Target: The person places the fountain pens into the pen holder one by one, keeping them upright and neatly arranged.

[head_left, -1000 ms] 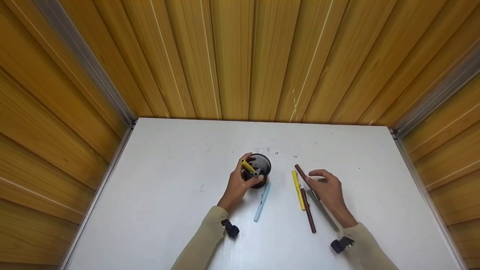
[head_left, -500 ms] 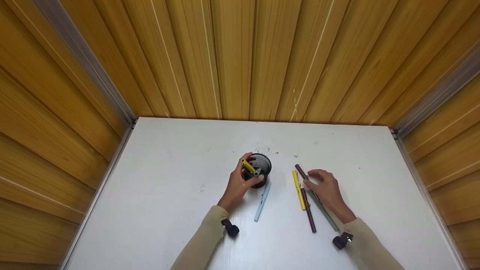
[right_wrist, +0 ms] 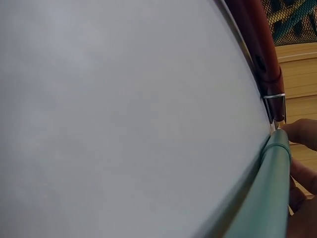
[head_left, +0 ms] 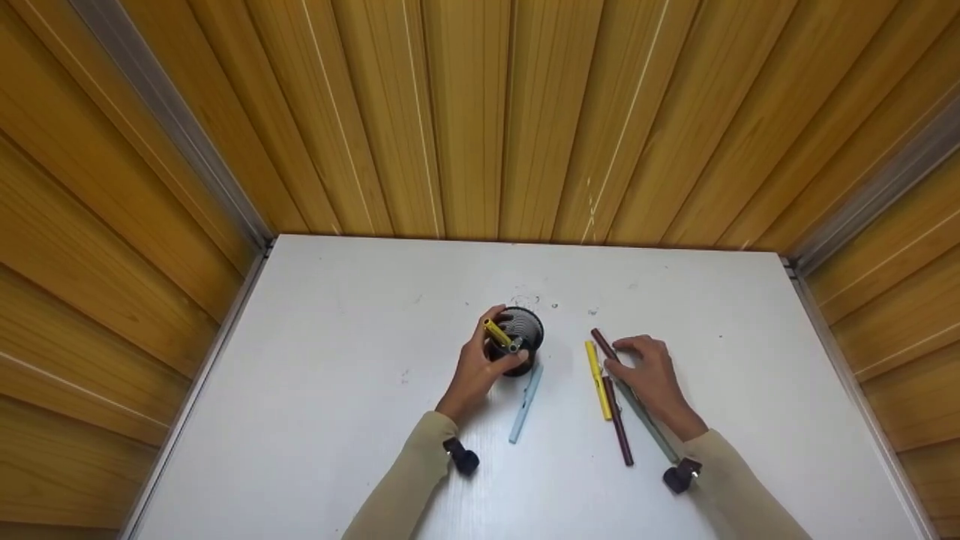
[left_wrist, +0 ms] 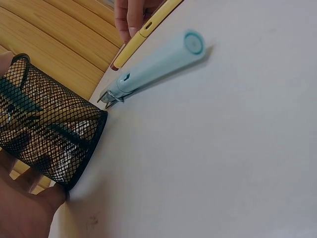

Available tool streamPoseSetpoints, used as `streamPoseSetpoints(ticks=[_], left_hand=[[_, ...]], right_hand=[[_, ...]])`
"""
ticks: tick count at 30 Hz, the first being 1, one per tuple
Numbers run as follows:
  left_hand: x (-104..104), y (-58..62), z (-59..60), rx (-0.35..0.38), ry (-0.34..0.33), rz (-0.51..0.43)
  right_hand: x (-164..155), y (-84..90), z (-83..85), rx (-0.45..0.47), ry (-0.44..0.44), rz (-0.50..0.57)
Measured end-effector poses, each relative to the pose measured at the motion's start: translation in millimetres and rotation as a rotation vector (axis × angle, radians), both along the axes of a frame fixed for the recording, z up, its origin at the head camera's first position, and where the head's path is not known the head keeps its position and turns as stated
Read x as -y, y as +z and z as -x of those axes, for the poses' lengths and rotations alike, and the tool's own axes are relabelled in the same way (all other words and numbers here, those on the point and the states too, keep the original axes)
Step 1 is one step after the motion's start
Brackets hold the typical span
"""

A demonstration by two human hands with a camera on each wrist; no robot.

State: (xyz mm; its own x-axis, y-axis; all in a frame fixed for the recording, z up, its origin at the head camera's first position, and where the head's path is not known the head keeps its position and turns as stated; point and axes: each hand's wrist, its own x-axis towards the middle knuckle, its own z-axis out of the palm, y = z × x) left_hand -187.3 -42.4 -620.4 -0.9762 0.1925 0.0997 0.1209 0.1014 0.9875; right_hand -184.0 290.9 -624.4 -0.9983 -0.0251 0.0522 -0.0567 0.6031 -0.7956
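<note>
Now right hand (head_left: 651, 375) is down on the pens, fingers closing on the green pen (head_left: 651, 424).
Left hand (head_left: 480, 366) keeps gripping the mesh cup (head_left: 519, 339) mid-table; green pen not lifted yet.

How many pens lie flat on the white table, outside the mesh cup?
5: light blue pen beside the black mesh cup; yellow pen, two dark red pens and grey-green pen at the right hand.

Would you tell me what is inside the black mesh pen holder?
A yellow pen leans out of the mesh holder, which the left hand grips. Further dark shapes show through the mesh, unidentifiable.
</note>
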Motion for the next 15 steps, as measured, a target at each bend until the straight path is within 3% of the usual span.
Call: streamPoseSetpoints(ticks=[15], left_hand=[[2.5, -1.2, -0.1, -0.015, 0.006, 0.042]], right_hand=[[14.7, -2.6, 4.8, -0.099, -0.050, -0.062]])
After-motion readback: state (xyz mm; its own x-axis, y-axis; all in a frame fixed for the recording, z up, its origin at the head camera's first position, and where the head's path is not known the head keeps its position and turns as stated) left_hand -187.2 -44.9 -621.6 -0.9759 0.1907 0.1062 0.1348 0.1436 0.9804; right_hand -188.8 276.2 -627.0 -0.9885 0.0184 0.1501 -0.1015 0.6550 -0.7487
